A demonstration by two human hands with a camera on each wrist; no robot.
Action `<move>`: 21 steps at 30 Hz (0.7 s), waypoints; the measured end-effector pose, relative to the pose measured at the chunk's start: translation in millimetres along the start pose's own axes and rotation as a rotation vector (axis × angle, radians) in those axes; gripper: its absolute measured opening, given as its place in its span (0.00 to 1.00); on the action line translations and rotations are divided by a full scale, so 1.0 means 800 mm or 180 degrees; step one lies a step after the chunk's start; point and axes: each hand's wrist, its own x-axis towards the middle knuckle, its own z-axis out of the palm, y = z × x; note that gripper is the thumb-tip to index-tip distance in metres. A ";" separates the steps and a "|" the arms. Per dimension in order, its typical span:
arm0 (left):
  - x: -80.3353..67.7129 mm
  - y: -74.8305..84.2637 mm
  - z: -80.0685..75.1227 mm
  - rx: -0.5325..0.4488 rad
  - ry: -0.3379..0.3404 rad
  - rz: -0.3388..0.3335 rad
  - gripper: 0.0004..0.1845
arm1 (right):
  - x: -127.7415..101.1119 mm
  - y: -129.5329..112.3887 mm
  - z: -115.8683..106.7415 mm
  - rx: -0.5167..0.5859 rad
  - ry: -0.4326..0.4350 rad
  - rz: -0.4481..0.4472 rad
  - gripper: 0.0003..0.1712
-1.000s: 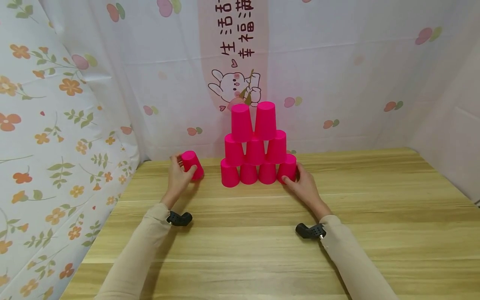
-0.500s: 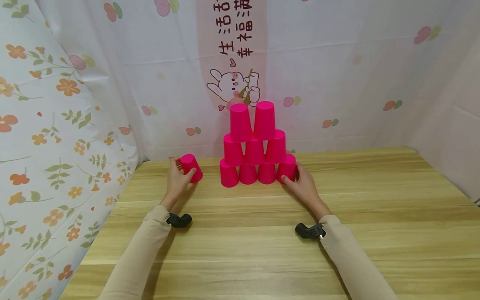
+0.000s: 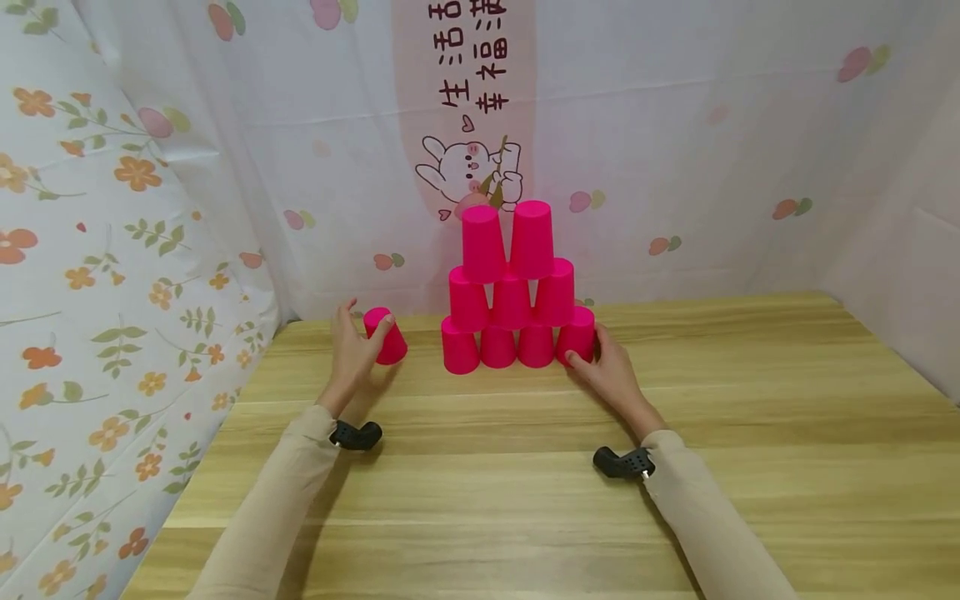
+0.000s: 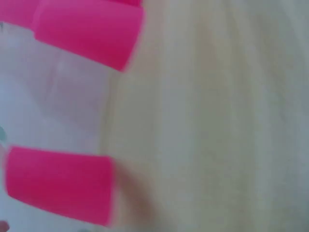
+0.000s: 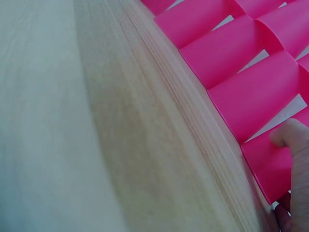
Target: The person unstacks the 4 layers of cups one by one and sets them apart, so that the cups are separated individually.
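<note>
cup (image 3: 386, 337) upside down on table (image 3: 525, 467), left of pyramid (image 3: 517, 292); left hand (image 3: 352, 350) fingers loosened, thumb tip touching cup side. right hand (image 3: 607, 371) thumb and fingers curled round pyramid's bottom right cup (image 3: 577, 335). floral curtain (image 3: 112, 250) behind.

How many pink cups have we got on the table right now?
10. Four in the bottom row, three in the middle row, two on top, and a single cup at the left hand. Any behind the pyramid would be hidden.
</note>
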 end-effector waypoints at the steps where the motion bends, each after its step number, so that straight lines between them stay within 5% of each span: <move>1: 0.003 0.007 -0.001 0.0055 0.0087 0.0104 0.36 | 0.000 0.000 0.000 -0.0006 0.0011 -0.0006 0.34; 7: 0.017 0.066 -0.003 -0.0151 0.0206 0.0605 0.30 | -0.001 -0.002 0.000 0.0024 0.0004 0.0025 0.36; 15: 0.029 0.144 0.025 -0.1567 -0.0318 0.0444 0.25 | -0.005 -0.001 0.000 -0.0017 -0.0024 0.0032 0.36; 21: 0.040 0.183 0.045 -0.1750 -0.0668 0.0545 0.29 | -0.002 -0.001 0.000 -0.0122 0.0014 -0.0022 0.34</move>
